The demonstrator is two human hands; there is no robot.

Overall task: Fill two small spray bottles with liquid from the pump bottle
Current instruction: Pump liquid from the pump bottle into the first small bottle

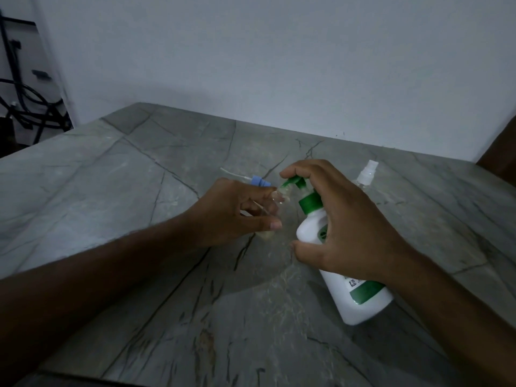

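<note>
A small clear bottle [275, 198] is pinched by the left hand [231, 210] under the green spout. The pump bottle [339, 263], standing on the desk [139, 191], is gripped by the right hand [346, 222], whose fingers [293, 170] are curled over the pump.

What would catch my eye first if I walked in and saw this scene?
Most striking is the white pump bottle with its green pump, gripped by the right hand at the middle of the grey stone table. Its spout meets the mouth of a small clear bottle held by the left hand. Behind lie a blue spray cap and a second spray bottle.
</note>
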